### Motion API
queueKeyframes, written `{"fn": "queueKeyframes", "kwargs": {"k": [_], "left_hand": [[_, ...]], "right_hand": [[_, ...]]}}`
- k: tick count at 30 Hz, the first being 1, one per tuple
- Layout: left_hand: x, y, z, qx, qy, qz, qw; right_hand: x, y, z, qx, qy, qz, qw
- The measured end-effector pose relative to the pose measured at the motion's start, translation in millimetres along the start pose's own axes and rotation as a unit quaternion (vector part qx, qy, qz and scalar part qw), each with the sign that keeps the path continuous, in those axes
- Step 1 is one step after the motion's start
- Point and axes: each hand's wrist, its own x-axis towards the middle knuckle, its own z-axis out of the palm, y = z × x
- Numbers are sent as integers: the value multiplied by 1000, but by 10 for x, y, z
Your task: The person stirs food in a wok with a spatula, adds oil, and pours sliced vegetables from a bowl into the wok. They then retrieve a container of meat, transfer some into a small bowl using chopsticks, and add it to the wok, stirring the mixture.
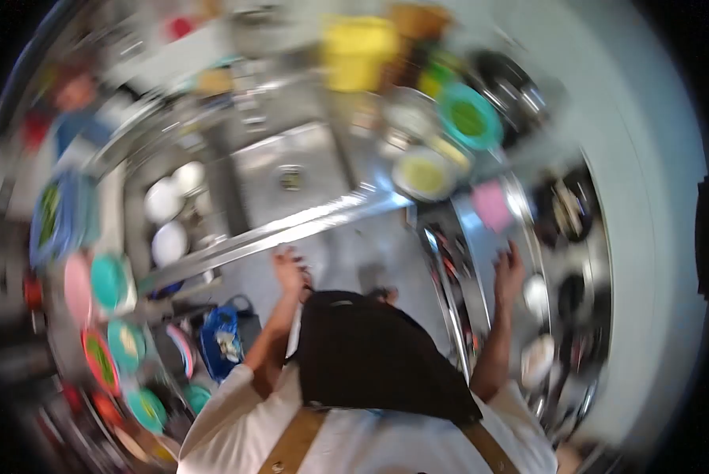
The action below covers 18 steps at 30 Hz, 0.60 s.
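Observation:
My left hand (290, 272) hangs in front of the sink's front edge, with the fingers loosely apart and nothing in them. Behind that edge is a steel sink (252, 178) with a round drain. My right hand (509, 270) is by the steel counter on the right, fingers stretched up and apart, holding nothing that I can see. A pink cloth (492, 207) lies on this counter just beyond its fingertips; they look apart, though blur smears the view.
White bowls (165, 200) fill the left sink basin. A teal bowl (470, 116) with green contents and a yellow container (360, 54) stand at the back. An open drawer (453, 272) juts out at right. A blue bin (222, 344) stands at lower left. Another person (78, 107) is at far left.

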Motion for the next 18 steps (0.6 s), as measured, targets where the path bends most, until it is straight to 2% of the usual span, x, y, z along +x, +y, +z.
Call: {"fn": "queueKeyframes", "kwargs": {"k": [2,6,10,12,14,16,17,18], "left_hand": [[-53,79,337,125,-49,18,991],[-191,100,926,222,-120,43,967],[-454,99,1579,245,-183,54,951],[-603,45,1958,282,-261,65,921],[-728,-113,2292,290,-320,57,900],[-839,-327,2613,254,-401,27,880],[-927,-368,2828,263,-436,10,861],[-1045,-395,3044,271,-467,-7,841]], "right_hand": [[32,65,-472,-13,75,25,997],[-85,555,-1326,13,212,119,970],[-78,947,-1816,29,280,160,946],[50,1116,-1995,-34,272,198,941],[273,1420,-2116,-198,228,165,939],[640,1094,-1956,-171,208,213,939],[834,1580,-1841,-269,203,161,928],[1032,1269,-1748,-279,138,252,916]]}}
